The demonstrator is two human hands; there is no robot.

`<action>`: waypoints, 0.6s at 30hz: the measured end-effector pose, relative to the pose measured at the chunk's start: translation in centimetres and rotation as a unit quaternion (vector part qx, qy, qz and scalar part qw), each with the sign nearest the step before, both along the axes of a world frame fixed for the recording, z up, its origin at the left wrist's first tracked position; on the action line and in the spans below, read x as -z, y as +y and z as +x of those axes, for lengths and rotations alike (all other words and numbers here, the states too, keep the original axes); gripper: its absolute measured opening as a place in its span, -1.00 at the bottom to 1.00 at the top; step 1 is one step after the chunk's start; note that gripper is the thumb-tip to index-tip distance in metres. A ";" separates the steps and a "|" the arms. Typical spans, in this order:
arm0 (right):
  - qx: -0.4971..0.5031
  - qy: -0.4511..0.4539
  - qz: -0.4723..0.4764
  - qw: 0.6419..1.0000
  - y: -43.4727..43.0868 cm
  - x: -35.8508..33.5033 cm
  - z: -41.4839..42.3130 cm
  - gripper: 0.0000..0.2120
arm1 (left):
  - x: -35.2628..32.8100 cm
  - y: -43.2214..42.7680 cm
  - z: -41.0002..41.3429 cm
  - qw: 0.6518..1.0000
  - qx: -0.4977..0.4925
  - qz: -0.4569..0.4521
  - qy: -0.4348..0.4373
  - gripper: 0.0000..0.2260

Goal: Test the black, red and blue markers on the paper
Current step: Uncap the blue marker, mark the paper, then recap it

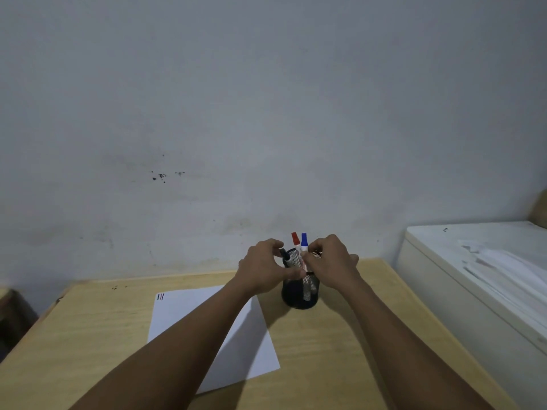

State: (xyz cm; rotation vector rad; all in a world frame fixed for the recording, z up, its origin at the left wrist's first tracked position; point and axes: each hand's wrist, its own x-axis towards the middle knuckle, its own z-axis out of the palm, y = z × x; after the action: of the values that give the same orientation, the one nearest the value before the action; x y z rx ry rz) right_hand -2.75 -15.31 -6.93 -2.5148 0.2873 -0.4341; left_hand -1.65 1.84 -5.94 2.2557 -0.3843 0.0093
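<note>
Head view, wooden table (340,350) against a grey wall (266,99). Black mesh pen cup (299,294) standing upright near the table's far edge, roughly mid-width. Red marker (295,238) and blue marker (304,241) upright in the cup, caps up, side by side, red on the left. Black marker (286,256) tilted, cap pointing up-left, lower end at the cup's rim; in or just above the cup, cannot tell which.

Left hand (263,266) curled on the black marker, thumb and fingers pinched round its barrel at the cup's left side. Right hand (331,263) curled at the cup's right rim, fingertips close to the blue marker; actually gripping the marker or the rim, cannot tell. Both forearms reaching in from the near edge.

White paper (251,335) flat on the table left of the cup, slightly rotated, left forearm crossing over it. Three short strokes (160,297), black, red and blue, in the paper's far left corner.

White cabinet (458,276) beside the table's right edge, loose papers (509,273) on top.
</note>
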 end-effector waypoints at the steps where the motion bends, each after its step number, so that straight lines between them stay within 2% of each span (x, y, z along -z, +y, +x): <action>1: 0.000 0.000 0.003 1.000 0.0 0.0 0.1 -0.72 | 0.0 0.1 0.0 1.000 -0.001 -0.013 0.001 -0.20; 6: -0.003 0.014 0.006 1.000 0.0 0.0 0.6 -0.70 | 0.2 0.5 0.1 0.997 -0.016 -0.070 0.014 -0.63; 9: -0.003 0.014 0.014 1.000 0.2 0.3 1.0 -0.66 | 0.4 0.5 0.6 0.997 -0.022 -0.076 0.019 -0.78; 15: -0.024 0.034 0.033 0.999 0.0 0.7 1.4 -0.64 | -0.2 0.1 1.0 0.989 -0.052 -0.138 0.011 -0.87; 18: -0.027 0.039 0.031 0.998 0.0 0.5 1.4 -0.72 | -0.5 -0.4 1.7 0.987 -0.077 -0.142 0.000 -0.87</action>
State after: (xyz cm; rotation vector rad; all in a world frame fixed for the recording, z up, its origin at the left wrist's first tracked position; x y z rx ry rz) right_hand -1.33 -15.31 -7.48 -2.4763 0.2572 -0.3013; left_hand 0.01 1.44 -5.46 1.9964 -0.1932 0.1352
